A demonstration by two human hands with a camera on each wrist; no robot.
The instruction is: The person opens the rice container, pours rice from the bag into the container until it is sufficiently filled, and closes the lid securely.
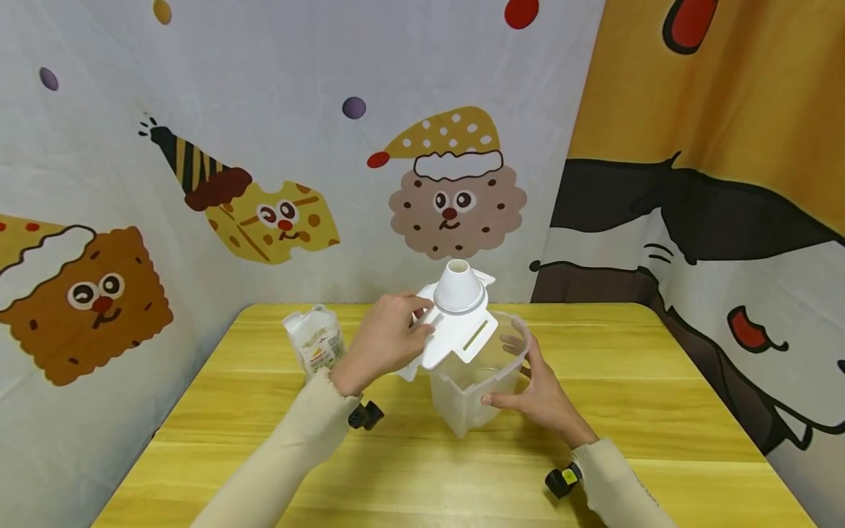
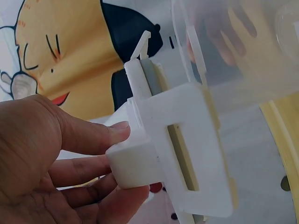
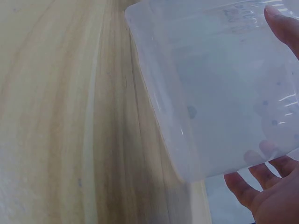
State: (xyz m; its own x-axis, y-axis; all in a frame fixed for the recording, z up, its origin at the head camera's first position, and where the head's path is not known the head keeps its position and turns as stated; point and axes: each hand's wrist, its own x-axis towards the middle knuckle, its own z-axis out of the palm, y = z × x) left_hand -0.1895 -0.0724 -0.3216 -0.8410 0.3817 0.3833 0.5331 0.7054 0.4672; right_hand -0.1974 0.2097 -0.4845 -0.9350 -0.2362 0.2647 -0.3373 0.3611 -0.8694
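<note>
In the head view, my left hand (image 1: 391, 339) pinches a white plastic lid (image 1: 444, 341) between thumb and fingers. The lid has slotted side flaps and a cone-shaped spout (image 1: 458, 287) pointing up. In the left wrist view, the thumb and fingers of my left hand (image 2: 70, 158) grip a white block-like part of the lid (image 2: 187, 144). My right hand (image 1: 538, 389) holds a clear, frosted plastic container (image 1: 475, 389) from the right side, its fingers spread around the wall. The container tilts, mouth up, partly behind the lid. Whether its base touches the table is unclear.
A crumpled white printed bag (image 1: 317, 341) stands at the left back of the wooden table (image 1: 409, 477). Behind the table hangs a cloth backdrop (image 1: 284, 110) with cartoon figures. Small black cameras sit on both wrists.
</note>
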